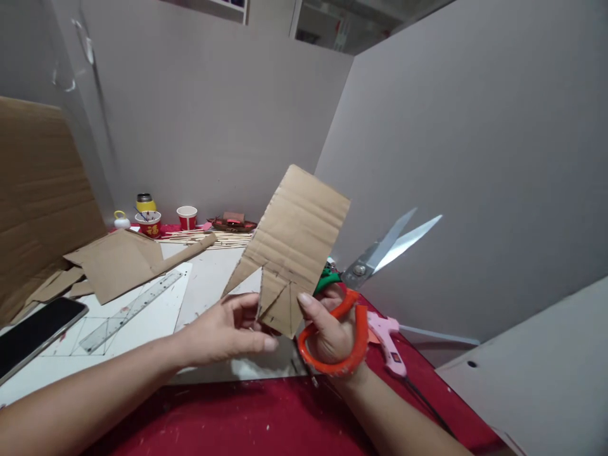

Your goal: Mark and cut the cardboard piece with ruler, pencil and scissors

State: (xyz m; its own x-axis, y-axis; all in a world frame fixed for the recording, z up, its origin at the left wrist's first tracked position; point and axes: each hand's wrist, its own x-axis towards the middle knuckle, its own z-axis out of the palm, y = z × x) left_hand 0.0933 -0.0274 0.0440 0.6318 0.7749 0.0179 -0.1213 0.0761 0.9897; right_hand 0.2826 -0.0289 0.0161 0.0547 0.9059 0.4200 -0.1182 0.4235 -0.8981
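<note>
A piece of brown cardboard (304,221) with pencil lines and a triangular notch at its lower left is held up in front of me. My right hand (332,323) pinches its lower right edge with the thumb. Large scissors (360,271) with orange and green handles hang on that same hand, blades apart and pointing to the upper right. My left hand (237,329) is at the lower left of the cardboard, fingers curled behind the edge and thumb stretched below it; whether it grips the piece is hard to make out.
On the red-covered table (228,418) are a ruler (130,312), a phone (40,332), white sheets and cardboard scraps (121,259) at left. Thin sticks, two paper cups (187,218) and a model boat (232,221) stand behind. A pink glue gun (389,345) lies at right.
</note>
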